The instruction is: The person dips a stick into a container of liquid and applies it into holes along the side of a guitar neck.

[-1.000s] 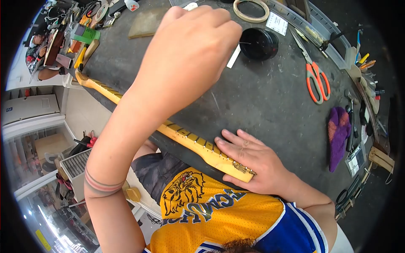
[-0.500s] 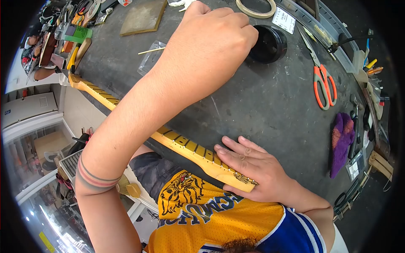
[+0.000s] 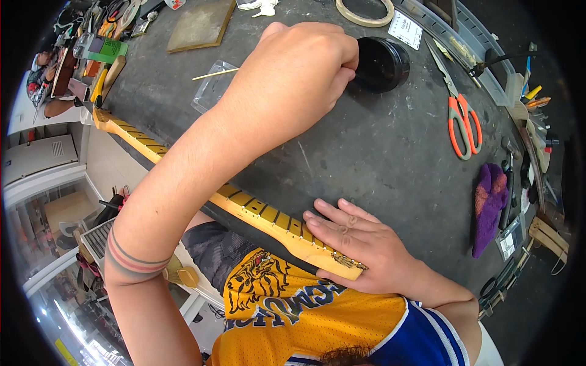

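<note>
A guitar neck (image 3: 268,213) with a yellow body and dark fret slots lies aslant along the near edge of the bench. My right hand (image 3: 372,247) rests over its heel end, the fingers stretched past the fretboard and the thumb on the near side, so the neck sits between them. Further up, my left hand (image 3: 305,67) is closed, knuckles toward me, beside an open black jar (image 3: 383,65). Whatever its fingers pinch is hidden behind the hand. My left forearm crosses above the neck and covers its middle.
Left of my hand sit a clear plastic tray (image 3: 210,91) with a thin stick (image 3: 215,74) and a flat block (image 3: 201,25). Tape roll (image 3: 365,21), orange-handled scissors (image 3: 461,125) and a purple glove (image 3: 490,210) lie to the right. Another person (image 3: 44,76) sits at far left.
My left hand has come down slightly toward me and turned, showing more of its curled fingers beside the jar. My right hand stays on the neck's end. The whole view has shifted a little.
</note>
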`<control>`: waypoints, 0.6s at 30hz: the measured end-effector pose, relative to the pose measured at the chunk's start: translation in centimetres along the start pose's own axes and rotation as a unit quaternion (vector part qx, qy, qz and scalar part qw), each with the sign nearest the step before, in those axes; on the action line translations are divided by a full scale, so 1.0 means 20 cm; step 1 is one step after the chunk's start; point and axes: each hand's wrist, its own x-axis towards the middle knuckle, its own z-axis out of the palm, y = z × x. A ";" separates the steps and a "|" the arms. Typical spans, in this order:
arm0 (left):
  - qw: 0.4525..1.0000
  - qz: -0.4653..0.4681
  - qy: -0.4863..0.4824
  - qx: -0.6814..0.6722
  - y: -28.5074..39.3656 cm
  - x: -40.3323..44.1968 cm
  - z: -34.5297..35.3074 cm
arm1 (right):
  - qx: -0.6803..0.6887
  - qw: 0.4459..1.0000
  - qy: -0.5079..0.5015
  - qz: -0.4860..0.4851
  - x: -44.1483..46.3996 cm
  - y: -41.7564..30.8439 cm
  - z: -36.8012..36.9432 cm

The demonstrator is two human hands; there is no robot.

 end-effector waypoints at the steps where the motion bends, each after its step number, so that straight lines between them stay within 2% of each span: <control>1: 1.000 0.001 0.002 -0.001 0.00 0.00 0.00 | -0.002 1.000 0.000 0.000 0.00 0.00 0.00; 6: 0.988 -0.101 -0.020 -0.113 0.00 0.00 -0.03 | 0.001 1.000 0.005 -0.004 0.00 0.01 0.01; 18: 0.973 -0.162 -0.025 -0.163 -0.01 -0.03 -0.11 | -0.003 1.000 0.007 -0.002 0.00 0.00 0.01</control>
